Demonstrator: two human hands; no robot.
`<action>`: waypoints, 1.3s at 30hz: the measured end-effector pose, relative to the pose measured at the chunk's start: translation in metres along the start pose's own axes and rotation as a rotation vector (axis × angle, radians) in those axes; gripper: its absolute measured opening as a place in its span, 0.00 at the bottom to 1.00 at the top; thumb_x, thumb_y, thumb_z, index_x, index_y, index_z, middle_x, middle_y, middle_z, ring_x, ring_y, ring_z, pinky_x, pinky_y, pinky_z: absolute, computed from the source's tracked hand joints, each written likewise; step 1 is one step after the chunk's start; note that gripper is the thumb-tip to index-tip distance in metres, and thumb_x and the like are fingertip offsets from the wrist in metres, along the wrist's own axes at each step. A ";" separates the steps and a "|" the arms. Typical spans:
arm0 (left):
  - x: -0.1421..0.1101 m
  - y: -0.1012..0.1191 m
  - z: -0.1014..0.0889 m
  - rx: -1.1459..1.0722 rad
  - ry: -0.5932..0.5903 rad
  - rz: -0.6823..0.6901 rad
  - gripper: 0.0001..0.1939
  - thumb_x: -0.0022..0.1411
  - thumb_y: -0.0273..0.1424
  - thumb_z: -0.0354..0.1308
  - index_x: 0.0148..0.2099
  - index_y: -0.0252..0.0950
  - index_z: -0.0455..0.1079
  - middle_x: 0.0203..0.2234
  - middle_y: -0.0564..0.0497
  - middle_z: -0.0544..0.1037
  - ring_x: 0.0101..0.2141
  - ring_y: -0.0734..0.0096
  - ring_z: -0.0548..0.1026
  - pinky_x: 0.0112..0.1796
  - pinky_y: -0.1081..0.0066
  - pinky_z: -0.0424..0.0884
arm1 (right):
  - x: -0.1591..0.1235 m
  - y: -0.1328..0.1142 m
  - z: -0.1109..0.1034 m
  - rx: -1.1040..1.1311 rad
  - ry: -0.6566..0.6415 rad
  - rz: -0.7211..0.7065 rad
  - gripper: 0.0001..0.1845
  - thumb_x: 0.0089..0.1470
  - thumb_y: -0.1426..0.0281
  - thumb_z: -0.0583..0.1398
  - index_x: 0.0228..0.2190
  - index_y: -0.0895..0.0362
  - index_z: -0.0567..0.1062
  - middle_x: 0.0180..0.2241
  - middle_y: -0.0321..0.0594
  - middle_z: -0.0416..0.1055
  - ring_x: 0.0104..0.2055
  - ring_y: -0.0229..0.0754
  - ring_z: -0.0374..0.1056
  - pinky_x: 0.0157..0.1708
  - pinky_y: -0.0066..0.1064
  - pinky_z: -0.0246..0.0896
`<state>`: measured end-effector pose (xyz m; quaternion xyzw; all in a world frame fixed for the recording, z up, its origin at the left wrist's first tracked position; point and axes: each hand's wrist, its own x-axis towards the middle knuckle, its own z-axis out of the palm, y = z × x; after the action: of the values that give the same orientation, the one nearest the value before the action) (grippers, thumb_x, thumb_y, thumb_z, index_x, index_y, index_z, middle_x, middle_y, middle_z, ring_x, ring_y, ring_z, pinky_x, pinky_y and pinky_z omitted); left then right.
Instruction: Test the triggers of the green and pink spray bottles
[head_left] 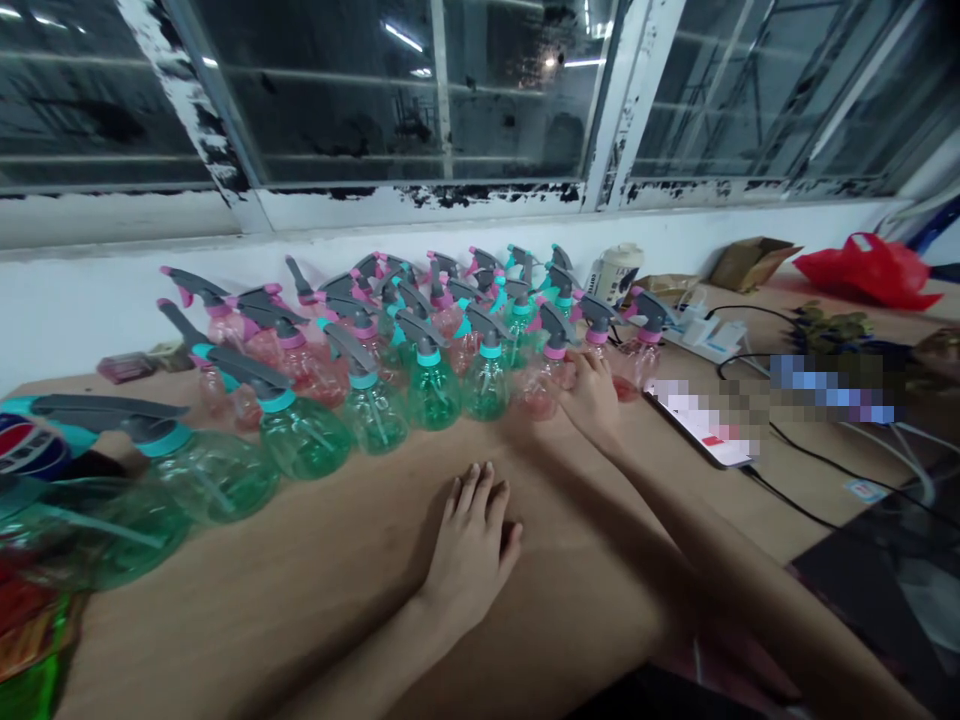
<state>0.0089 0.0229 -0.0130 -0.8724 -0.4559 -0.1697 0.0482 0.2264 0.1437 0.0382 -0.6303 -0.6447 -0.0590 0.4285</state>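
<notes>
My left hand (472, 545) lies on the bare wooden table, palm down, its fingers stretched out and holding nothing. Farther forward, my right hand (592, 398) is closed at the right side of a clear pink spray bottle (536, 388) with a pink collar and grey trigger head. Part of its grip is hidden behind the bottle. Left of that bottle, a green spray bottle (486, 385) with a turquoise collar stands in the front row, beside another green spray bottle (433, 392). A second pink spray bottle (637, 365) stands just right of my right hand.
Many more pink and green spray bottles fill the back of the table (360, 570). A phone (701, 425) with a cable lies at right, near a power strip (705, 335). Behind stand a can (619, 272) and a red plastic bag (862, 272). Windows (420, 90) rise beyond.
</notes>
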 end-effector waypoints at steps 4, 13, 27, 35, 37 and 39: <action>0.001 0.000 -0.001 0.010 0.010 0.006 0.20 0.64 0.32 0.50 0.56 0.30 0.65 0.59 0.37 0.65 0.60 0.50 0.61 0.55 0.49 0.63 | -0.024 0.005 -0.026 0.032 -0.065 -0.072 0.25 0.53 0.54 0.57 0.45 0.59 0.72 0.44 0.52 0.71 0.49 0.58 0.64 0.49 0.51 0.59; 0.002 0.001 -0.001 0.017 0.005 0.008 0.20 0.65 0.32 0.49 0.56 0.29 0.65 0.58 0.34 0.66 0.60 0.49 0.61 0.55 0.49 0.63 | -0.106 -0.022 -0.088 0.133 -0.144 -0.052 0.25 0.50 0.52 0.62 0.44 0.55 0.69 0.43 0.48 0.69 0.46 0.56 0.65 0.46 0.52 0.60; 0.002 0.001 -0.002 0.025 -0.008 0.004 0.21 0.65 0.33 0.50 0.57 0.30 0.65 0.58 0.37 0.67 0.59 0.50 0.62 0.55 0.50 0.63 | -0.047 -0.054 -0.079 0.676 -0.431 0.087 0.20 0.48 0.61 0.64 0.44 0.50 0.74 0.32 0.36 0.72 0.34 0.44 0.69 0.33 0.36 0.67; 0.002 0.001 -0.001 0.031 -0.026 0.009 0.21 0.64 0.33 0.51 0.57 0.29 0.65 0.58 0.36 0.66 0.59 0.49 0.62 0.55 0.49 0.62 | -0.057 -0.058 -0.071 0.736 -0.320 0.091 0.08 0.49 0.64 0.64 0.31 0.53 0.72 0.27 0.32 0.70 0.28 0.38 0.66 0.31 0.31 0.63; 0.002 0.001 0.000 0.025 -0.015 0.012 0.21 0.64 0.33 0.51 0.57 0.29 0.65 0.58 0.35 0.66 0.59 0.48 0.62 0.55 0.49 0.63 | -0.059 -0.059 -0.072 0.716 -0.268 0.088 0.09 0.50 0.63 0.63 0.26 0.54 0.70 0.23 0.30 0.67 0.26 0.37 0.65 0.28 0.30 0.61; 0.002 0.001 0.000 0.023 -0.003 0.020 0.20 0.64 0.33 0.51 0.56 0.28 0.66 0.58 0.35 0.66 0.59 0.48 0.62 0.55 0.49 0.63 | -0.061 -0.060 -0.073 0.704 -0.262 0.086 0.10 0.50 0.62 0.63 0.24 0.54 0.69 0.21 0.30 0.66 0.24 0.36 0.64 0.25 0.29 0.60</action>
<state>0.0108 0.0237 -0.0121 -0.8765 -0.4492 -0.1626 0.0593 0.1998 0.0404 0.0740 -0.4729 -0.6479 0.2655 0.5348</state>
